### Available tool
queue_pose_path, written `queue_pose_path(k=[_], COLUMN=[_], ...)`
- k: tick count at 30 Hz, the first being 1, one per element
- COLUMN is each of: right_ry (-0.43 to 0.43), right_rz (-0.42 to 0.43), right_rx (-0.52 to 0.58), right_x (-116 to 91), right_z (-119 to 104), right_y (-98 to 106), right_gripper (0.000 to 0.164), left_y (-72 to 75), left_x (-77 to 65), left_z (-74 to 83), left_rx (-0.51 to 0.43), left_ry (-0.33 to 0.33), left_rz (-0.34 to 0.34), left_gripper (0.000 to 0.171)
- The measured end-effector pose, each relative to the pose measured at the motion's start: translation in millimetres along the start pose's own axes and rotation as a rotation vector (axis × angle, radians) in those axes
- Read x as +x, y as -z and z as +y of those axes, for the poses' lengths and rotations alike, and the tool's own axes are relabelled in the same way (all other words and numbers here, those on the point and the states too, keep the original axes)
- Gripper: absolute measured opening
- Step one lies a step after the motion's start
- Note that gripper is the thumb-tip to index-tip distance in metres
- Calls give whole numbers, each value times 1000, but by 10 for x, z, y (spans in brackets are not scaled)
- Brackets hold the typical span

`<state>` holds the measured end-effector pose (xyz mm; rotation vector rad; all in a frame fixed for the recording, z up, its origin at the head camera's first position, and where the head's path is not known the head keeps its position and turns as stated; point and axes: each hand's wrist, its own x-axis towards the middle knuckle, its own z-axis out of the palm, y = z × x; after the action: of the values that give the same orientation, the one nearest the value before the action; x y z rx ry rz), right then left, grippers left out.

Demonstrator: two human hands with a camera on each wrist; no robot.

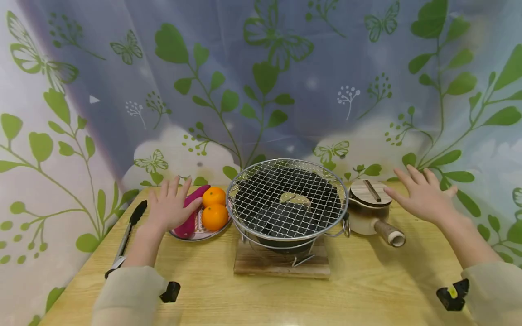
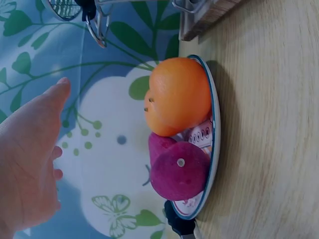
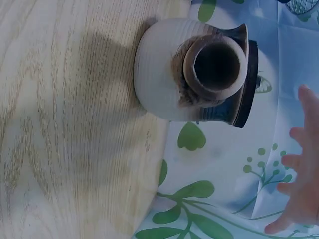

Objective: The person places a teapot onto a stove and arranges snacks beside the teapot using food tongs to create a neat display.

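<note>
My left hand (image 1: 169,210) hovers with fingers spread over the left side of a plate (image 1: 200,235), holding nothing. Two oranges (image 1: 215,217) and purple, elongated vegetables (image 1: 197,194) resembling sweet potatoes lie on that plate; the left wrist view shows the hand apart from them. On the other side, my right hand (image 1: 424,199) is raised with spread fingers, nothing in it. Nearest to it stands a side-handled clay teapot (image 1: 360,219) with a wooden lid (image 1: 369,192). In the right wrist view, the pot's hollow handle (image 3: 217,67) faces the camera, apart from the fingers.
Between the hands, a round wire mesh (image 1: 261,199) tops a tabletop grill standing on a wooden board (image 1: 265,265). A pale brown piece (image 1: 294,199) shows under or on the mesh. Black-tipped tongs (image 1: 126,237) lie at the table's left. A printed curtain (image 1: 285,113) hangs behind.
</note>
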<state>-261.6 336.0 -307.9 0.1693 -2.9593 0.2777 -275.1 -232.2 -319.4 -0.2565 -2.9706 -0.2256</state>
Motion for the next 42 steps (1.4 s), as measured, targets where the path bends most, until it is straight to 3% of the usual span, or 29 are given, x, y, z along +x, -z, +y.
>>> queue_pose_path(k=[10,17,22,25,32,42], right_ry=[79,307,428,461,441,383], right_rz=[221,479,560,563,488,388], right_rx=[-75,-99,-86,-84,-60,-32], right_x=[-136,-332,-426,-475,-601,-713], right_z=[-261,-442,-565,-620,-684,-640], right_y=[116,94,100,81,19,-102], right_gripper=[72,54,56,59,51,46], left_y=[100,59,64,62,-9,-258], left_x=[-40,-129,-184,-219,-345,-591], left_z=[59,21,52,134,344,537], left_rx=[24,-3,19,52,73,73], left_ry=[-26,-78,-115,-156,-295,-645], left_rz=[53,117,150,155,134,185], left_gripper=[68,52,42,34,25,18])
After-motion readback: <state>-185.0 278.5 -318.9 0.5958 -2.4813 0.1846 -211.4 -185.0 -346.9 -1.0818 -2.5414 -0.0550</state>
